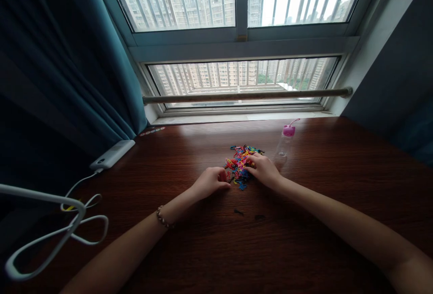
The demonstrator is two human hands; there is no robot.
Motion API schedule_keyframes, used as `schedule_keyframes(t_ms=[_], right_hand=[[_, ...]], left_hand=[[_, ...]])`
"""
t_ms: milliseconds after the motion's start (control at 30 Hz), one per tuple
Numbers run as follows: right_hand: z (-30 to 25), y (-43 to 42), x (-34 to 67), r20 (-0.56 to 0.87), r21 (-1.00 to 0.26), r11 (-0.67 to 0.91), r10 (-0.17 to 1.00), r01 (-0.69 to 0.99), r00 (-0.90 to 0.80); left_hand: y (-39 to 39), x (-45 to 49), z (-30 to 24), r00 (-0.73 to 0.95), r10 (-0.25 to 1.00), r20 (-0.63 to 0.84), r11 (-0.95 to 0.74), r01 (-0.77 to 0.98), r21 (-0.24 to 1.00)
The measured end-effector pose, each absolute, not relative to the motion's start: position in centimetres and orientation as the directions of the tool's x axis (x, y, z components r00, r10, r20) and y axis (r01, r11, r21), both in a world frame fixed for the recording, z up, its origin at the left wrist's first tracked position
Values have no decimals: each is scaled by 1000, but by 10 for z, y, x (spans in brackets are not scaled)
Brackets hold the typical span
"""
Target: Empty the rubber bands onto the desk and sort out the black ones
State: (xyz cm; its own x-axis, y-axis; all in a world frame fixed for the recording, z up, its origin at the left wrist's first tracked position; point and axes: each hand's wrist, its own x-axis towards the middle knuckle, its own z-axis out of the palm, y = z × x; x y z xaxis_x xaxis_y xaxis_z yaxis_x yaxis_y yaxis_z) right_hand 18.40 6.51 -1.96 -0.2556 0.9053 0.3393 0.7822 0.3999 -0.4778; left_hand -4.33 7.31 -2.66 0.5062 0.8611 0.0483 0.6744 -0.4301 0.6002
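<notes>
Head view: on the wooden table (189, 253), the left hand (210, 181) curls its fingers beside the heap of multicoloured bands (241, 164), and the right hand (265, 171) dips in opposite (whether either grips a band, one can't tell)! Beyond the right hand stands a pink-lidded bottle (284, 144).

At home — blue curtain (67, 59), window (241, 5), wooden table (189, 143)

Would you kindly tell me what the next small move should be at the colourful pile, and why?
Probably the right hand should pinch one band from the pile of colourful bands and draw it clear: that hand is at the pile's right side, the left hand is by its left edge, and the bands lie heaped together.
</notes>
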Motion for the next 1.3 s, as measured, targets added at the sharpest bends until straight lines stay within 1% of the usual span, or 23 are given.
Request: schedule_keyframes(t_ms=[67, 133, 300, 400, 500, 600, 667, 833, 900, 1000, 1133, 1300], right_hand=[[-21, 66, 184, 318, -474, 387, 913, 791, -255], [-22, 67, 187, 315, -504, 373, 919, 779, -236], [-26, 70, 202, 338, -675, 318, 935, 665, -104], [-27, 73, 211, 284, -790, 259, 958, 556, -42], [-27, 73, 214, 199, -893, 201, 979, 403, -48], [-26, 70, 212, 154, -956, 162, 987, 244, -54], [-25, 68, 209, 136, -971, 143, 989, 189, -50], [-24, 65, 209, 114, -978, 121, 992, 170, -52], [-22, 62, 210, 125, -973, 133, 991, 188, -55], [-17, 54, 210, 133, -963, 146, 988, 226, -73], [-14, 41, 211, 82, -968, 113, 987, 226, -140], [-15, 33, 213, 42, -979, 73, 986, 189, -163]], left_hand=[[71, -43, -30, 507, 860, 60, -431, 659, 616], [71, -43, -33, 496, 865, 80, -432, 653, 622], [76, -42, -36, 486, 869, 95, -431, 647, 629], [74, -41, -36, 471, 876, 100, -423, 655, 626], [72, -39, -37, 467, 877, 119, -435, 661, 611], [69, -36, -38, 466, 871, 158, -465, 673, 576], [69, -34, -37, 463, 866, 188, -483, 679, 553], [68, -33, -34, 442, 861, 253, -505, 675, 539], [67, -33, -32, 416, 871, 260, -486, 660, 573], [67, -33, -30, 374, 895, 245, -435, 606, 666], [68, -33, -29, 343, 912, 225, -380, 497, 780], [71, -32, -29, 340, 922, 185, -325, 423, 846]])
